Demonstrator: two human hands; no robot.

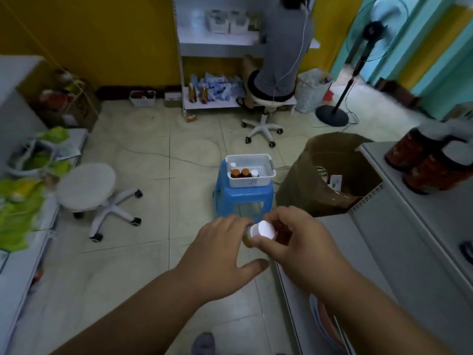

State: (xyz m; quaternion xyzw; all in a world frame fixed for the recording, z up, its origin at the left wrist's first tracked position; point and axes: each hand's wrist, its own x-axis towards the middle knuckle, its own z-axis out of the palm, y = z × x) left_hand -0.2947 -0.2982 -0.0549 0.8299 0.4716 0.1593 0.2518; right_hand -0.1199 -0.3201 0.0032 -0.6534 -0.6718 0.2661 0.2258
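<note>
A small amber bottle [258, 233] with a white cap is held between my two hands in front of me. My right hand [302, 244] grips it, fingers and thumb curled round the cap end. My left hand [220, 252] touches the bottle's amber end with its fingertips; how they lie is hidden behind the hand, and the thumb sticks out below. Farther ahead, a white basket [266, 160] stands on a blue plastic stool [230, 198]; it holds several small bottles, two amber-capped [240, 172] and others white-capped.
An open cardboard box [317, 180] stands right of the stool. Grey shelving [399, 226] with large brown jars [432, 160] runs along the right. A white rolling stool [87, 185] sits left. A person sits on another stool at the far shelf, near a standing fan [358, 62].
</note>
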